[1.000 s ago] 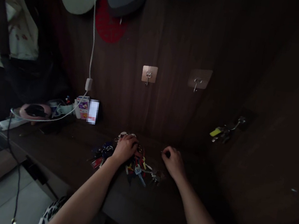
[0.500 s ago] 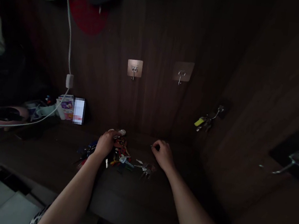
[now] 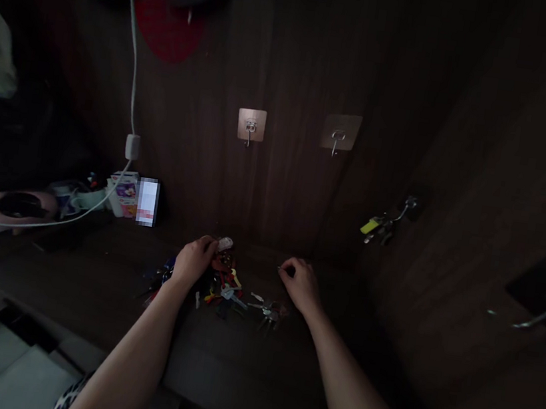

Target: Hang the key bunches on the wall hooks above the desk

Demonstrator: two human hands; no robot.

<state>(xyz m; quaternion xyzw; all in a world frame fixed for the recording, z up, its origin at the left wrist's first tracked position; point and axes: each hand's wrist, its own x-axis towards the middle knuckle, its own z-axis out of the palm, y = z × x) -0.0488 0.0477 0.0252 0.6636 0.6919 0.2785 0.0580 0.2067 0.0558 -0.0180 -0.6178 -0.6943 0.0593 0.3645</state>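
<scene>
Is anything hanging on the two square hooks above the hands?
No, both square hooks are bare; only the side hook holds keys.

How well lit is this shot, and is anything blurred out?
Head view: very dim, wood wall nearly black; the left hand on the pile of keys and right hand are readable; a pixelated patch masks something on the shelf; edges bend, wide-angle.
</scene>
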